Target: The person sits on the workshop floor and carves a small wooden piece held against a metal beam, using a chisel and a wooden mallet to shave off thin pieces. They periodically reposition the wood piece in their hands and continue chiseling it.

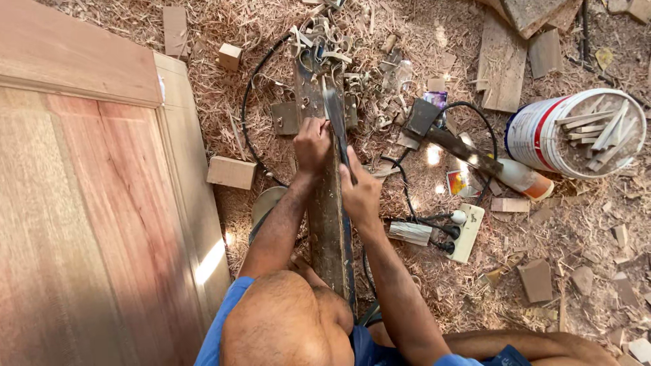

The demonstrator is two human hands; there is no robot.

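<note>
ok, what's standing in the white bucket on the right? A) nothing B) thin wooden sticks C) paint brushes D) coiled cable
B: the white bucket with its red band holds a bundle of thin wooden sticks leaning against its rim; no brushes or cable show inside it.

Door panel left, bucket right
</note>
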